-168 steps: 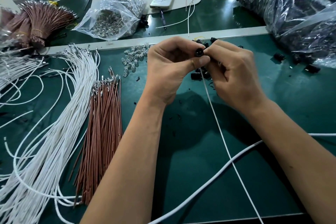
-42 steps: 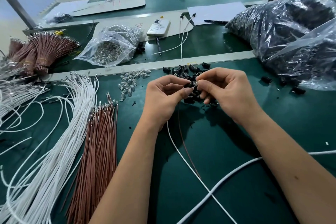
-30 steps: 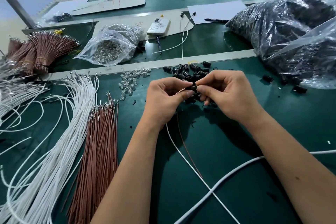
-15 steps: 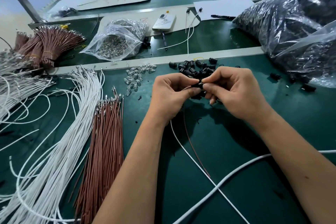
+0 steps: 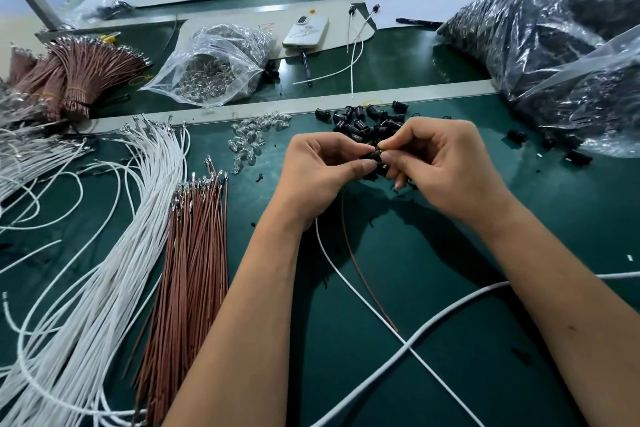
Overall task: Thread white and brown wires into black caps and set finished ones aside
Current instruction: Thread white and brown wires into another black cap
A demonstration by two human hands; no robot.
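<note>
Lying far left of the grip, a fan of loose white wires (image 5: 114,236) sits beside a bundle of brown wires (image 5: 194,250) on the green table (image 5: 433,340). Nearer, the left hand (image 5: 322,177) and right hand (image 5: 440,166) meet fingertip to fingertip, both pinching one black cap (image 5: 375,155). A white wire (image 5: 349,282) and a brown wire (image 5: 360,274) trail down from the pinch. Just behind it lies a pile of black caps (image 5: 363,123); farther right, a plastic bag (image 5: 554,45) of dark parts.
</note>
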